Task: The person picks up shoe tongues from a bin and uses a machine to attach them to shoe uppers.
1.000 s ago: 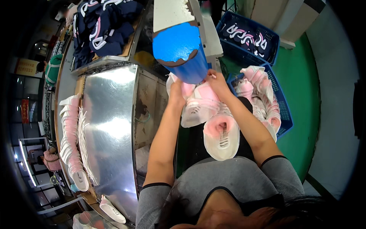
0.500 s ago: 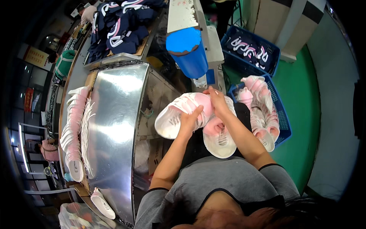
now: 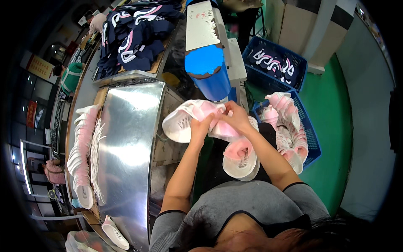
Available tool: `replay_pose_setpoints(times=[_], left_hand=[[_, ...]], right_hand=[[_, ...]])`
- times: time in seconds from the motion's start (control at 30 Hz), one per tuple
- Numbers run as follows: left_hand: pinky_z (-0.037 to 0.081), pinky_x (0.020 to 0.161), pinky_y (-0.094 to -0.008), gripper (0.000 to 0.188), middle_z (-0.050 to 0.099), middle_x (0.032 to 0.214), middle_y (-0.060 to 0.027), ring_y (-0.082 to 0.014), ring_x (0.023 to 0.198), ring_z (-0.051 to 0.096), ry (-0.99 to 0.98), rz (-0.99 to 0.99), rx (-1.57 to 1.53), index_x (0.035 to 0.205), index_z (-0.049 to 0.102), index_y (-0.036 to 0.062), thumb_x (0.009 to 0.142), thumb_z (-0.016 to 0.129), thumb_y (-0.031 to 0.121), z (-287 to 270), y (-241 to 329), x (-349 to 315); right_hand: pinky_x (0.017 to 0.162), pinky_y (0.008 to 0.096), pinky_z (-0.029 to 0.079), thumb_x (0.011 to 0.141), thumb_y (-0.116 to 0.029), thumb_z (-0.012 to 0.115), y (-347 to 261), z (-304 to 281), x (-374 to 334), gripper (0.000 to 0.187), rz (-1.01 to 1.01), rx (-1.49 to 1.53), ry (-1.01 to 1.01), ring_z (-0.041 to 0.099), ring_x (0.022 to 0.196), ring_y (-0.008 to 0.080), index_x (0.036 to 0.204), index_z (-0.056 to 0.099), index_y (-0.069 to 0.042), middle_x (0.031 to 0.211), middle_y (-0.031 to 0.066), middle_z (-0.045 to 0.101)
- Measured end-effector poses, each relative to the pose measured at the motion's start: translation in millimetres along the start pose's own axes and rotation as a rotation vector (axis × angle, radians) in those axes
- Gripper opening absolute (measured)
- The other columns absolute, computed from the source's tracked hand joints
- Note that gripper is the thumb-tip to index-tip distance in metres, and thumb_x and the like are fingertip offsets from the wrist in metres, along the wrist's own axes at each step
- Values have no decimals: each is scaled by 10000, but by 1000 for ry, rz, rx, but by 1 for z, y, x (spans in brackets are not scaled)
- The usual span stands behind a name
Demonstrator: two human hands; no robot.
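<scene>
Pink-and-white shoe uppers point(image 3: 176, 124) are held out in front of me, just below the blue machine head. My left hand point(image 3: 202, 129) is closed on them near the middle, thumb on top. My right hand point(image 3: 236, 119) pinches their pink right end with bent fingers. How many layers are in my grip I cannot tell. On my lap, under my right forearm, rests another pink-and-white shoe upper point(image 3: 240, 161) with lace holes, partly hidden by the arm.
The machine's blue cylindrical head point(image 3: 208, 73) stands just ahead. A metal-topped table point(image 3: 126, 138) on my left bears a row of nested uppers point(image 3: 82, 155) and white laces point(image 3: 96, 157). Blue crates point(image 3: 312, 138) with uppers stand right. Dark blue cut pieces point(image 3: 138, 33) lie far left.
The held uppers have shifted left and look more bent, and the bundle looks less fanned out. My right hand has come slightly lower. The whole view has tilted a little.
</scene>
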State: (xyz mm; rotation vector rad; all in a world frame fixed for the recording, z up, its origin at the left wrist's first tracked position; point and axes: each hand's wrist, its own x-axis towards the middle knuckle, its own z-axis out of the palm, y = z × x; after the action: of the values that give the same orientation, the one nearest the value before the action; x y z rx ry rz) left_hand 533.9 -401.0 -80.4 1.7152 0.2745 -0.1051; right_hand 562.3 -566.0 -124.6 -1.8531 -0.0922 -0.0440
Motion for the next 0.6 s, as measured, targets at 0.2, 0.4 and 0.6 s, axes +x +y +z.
replay_pose_setpoints(times=[0.2, 0.4, 0.6], left_hand=[[459, 782, -287, 333, 621, 977, -56, -144, 890, 589, -52, 59, -109, 1070, 600, -18, 796, 659, 163, 12, -8, 30], [485, 806, -325, 351, 634, 1037, -110, -194, 937, 620, -79, -117, -347, 1090, 583, -67, 784, 625, 99, 18, -29, 70], [508, 871, -451, 298, 642, 1038, -137, -281, 957, 629, -53, -443, -1110, 1096, 574, 17, 854, 578, 191, -19, -64, 107]], right_hand=[[713, 284, 458, 852, -184, 629, 38, -2, 27, 178, 171, 395, -98, 620, 784, 138, 817, 584, -16, 808, 94, 678], [714, 269, 448, 849, -187, 649, 41, -14, 47, 159, 364, 723, -297, 595, 740, 154, 779, 577, -64, 762, 89, 650], [683, 257, 441, 880, -197, 605, 53, 12, 52, 131, 346, 752, -161, 549, 718, 116, 826, 620, -79, 785, 35, 625]])
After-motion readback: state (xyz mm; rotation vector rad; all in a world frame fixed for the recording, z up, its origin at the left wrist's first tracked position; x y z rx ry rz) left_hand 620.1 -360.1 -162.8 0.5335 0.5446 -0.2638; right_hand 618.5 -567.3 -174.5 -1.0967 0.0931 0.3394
